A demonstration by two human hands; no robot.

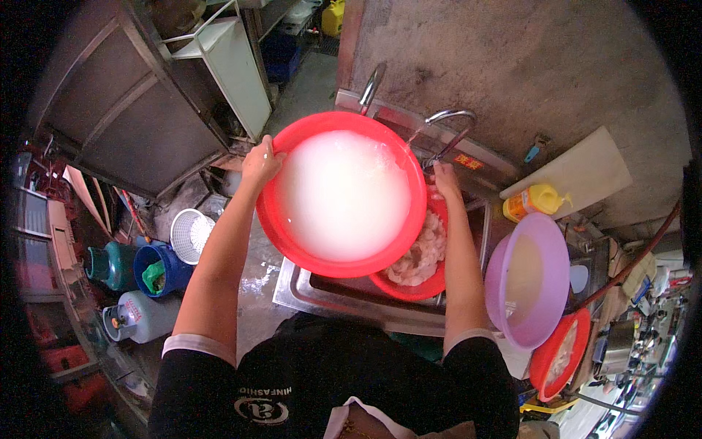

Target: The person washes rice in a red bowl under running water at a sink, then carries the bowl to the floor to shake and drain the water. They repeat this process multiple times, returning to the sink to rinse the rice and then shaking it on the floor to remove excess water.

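Note:
A large red plastic basin (274, 241) full of white, cloudy liquid (345, 197) is over the stainless steel sink (296, 291). My left hand (263, 162) grips its rim at the left. A thin stream of water runs from the spout of the curved chrome tap (452, 114) into the basin's far right side. Close to the foot of that tap is my right hand (445, 178); its fingertips are partly hidden, and I cannot tell what they grasp. Partly under the big basin sits a second red basin (406, 292) holding pale, wet food pieces (425, 255).
To the right stand a purple basin (496, 291), a yellow jug (532, 202), a white board (581, 170) and another red basin (540, 378). Another chrome tap (373, 88) rises behind. On the left are a white colander (186, 236), a blue bucket (148, 263) and gas cylinders (145, 315).

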